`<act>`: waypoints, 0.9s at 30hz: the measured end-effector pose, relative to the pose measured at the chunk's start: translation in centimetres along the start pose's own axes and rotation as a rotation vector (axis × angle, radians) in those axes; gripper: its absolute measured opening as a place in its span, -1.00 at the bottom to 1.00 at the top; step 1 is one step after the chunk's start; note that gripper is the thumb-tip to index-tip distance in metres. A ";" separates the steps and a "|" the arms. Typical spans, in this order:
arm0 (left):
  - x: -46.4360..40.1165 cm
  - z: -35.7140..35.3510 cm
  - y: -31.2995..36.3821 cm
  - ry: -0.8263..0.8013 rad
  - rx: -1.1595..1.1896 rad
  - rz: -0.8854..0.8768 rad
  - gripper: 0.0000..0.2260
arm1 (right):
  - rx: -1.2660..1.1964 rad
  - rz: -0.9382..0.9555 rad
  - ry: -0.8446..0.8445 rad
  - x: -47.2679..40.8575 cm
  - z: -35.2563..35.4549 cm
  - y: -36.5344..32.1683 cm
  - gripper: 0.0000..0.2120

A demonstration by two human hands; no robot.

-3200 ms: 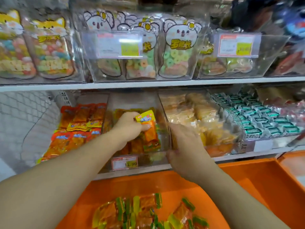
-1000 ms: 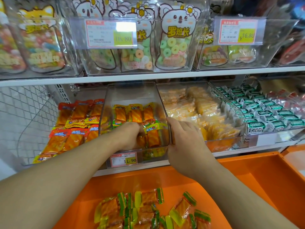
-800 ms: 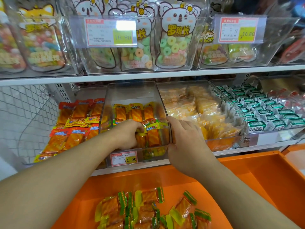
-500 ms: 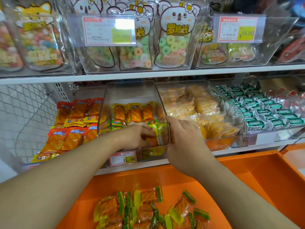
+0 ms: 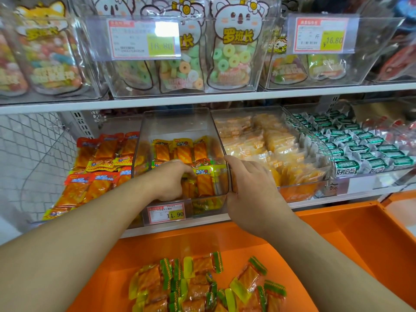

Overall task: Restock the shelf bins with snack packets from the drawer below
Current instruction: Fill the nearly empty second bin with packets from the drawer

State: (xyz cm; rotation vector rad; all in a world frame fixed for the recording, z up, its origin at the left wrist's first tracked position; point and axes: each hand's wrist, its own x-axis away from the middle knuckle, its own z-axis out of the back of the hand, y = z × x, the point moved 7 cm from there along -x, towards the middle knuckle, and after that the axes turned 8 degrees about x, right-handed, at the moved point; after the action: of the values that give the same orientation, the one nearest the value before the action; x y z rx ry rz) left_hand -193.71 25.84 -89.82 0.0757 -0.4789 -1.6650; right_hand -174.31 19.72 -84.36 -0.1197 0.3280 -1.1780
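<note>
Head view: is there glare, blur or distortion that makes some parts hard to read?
Head view: a white glare patch covers the clear plastic price label holder on the upper bin, washing out its price; the small red-and-yellow price tag below reads clearly; the white shelf edge bows from wide-angle distortion; the orange fox candy bags at far left look soft.

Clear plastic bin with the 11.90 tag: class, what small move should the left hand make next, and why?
Probably lift the left hand out of the clear plastic shelf bin and reach down to the orange drawer for more. Its fingers press the yellow-topped orange snack packets in front; the bin's back is bare, and green-edged packets lie below. The right hand steadies the bin's corner.
</note>
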 end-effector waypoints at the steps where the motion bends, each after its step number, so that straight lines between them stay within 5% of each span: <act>1: 0.1 0.0 -0.2 0.009 -0.027 0.010 -0.41 | 0.005 0.003 0.006 0.0 0.0 0.0 -0.25; 16: 0.3 0.1 -0.8 0.074 0.030 0.084 -0.47 | 0.016 0.004 0.003 0.1 0.2 -0.2 -0.26; 20: 2.2 2.1 -0.3 0.184 0.283 0.099 -0.56 | -0.027 0.008 0.025 0.4 0.8 -0.3 -0.30; 27: 12.3 3.9 0.9 0.422 0.771 -0.133 -0.72 | -0.090 0.063 0.071 2.6 2.4 -2.1 -0.35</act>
State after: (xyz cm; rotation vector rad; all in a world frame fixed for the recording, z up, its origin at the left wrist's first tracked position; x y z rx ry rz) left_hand -196.13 14.96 -83.16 1.0204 -0.7720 -1.4502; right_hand -174.49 16.37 -82.00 -0.1455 0.4448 -1.1072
